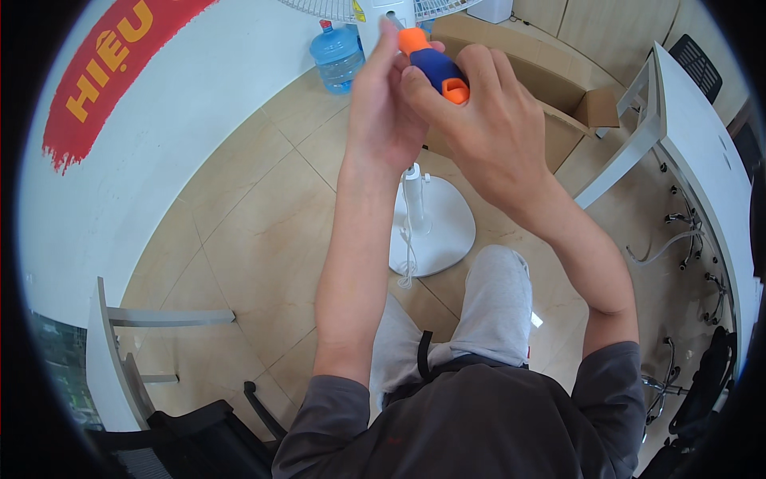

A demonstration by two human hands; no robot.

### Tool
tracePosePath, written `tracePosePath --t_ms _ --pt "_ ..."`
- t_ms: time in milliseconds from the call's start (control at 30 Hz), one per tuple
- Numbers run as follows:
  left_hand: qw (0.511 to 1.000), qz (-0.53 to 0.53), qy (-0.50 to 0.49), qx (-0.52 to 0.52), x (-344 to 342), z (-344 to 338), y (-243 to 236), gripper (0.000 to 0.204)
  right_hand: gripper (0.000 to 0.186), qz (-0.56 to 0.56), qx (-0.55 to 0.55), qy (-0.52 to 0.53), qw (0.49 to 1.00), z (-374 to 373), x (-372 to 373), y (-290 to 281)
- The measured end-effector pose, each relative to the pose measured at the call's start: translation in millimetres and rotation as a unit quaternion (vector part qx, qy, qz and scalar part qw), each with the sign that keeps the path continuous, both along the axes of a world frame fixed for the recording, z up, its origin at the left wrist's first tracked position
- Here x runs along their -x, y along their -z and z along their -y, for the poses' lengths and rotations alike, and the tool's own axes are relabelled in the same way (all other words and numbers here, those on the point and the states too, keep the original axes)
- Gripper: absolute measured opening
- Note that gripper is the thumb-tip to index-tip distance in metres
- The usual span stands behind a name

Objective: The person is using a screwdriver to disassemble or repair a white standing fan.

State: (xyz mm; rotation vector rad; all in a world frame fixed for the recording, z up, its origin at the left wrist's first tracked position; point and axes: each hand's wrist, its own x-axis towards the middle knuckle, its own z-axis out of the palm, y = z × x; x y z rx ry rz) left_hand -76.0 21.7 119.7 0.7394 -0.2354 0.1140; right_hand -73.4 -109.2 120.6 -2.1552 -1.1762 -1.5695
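Note:
A screwdriver (435, 65) with an orange and dark blue handle points up and away from me. Its tip meets a small hole in the back of a white fan's motor housing (369, 24). Around the rear of the handle, my right hand (503, 108) is closed. My left hand (385, 100) is closed about the front of the screwdriver, near its shaft, with some fingers hidden behind the handle. Below my hands, the fan's pole (413, 195) runs down to a round white base (451, 231) on the floor. A white cord hangs along the pole.
An opened cardboard box (558, 136) lies behind my right hand. A blue water bottle (337, 60) stands by the wall. White desks (706, 120) line the right side, with wheeled chairs nearby. At lower left are another desk leg (171, 318) and a black chair (199, 443).

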Motion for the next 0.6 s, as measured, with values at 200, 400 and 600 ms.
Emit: tracePosePath --t_ms 200,400,600 --pt "0.999 -0.006 0.032 -0.024 -2.1 -7.6 -3.9 0.031 0.025 -0.029 -0.026 -0.018 0.999 -0.2 4.9 -3.9" --pt "0.989 0.050 0.096 0.101 -10.6 -0.8 2.8 0.026 0.021 -0.138 -0.102 -0.034 0.985 -5.3 16.0 -6.1" --pt "0.996 0.058 0.040 0.053 -2.8 -0.4 5.6 0.029 0.026 0.008 0.024 -0.035 0.999 -2.6 1.7 -15.4"
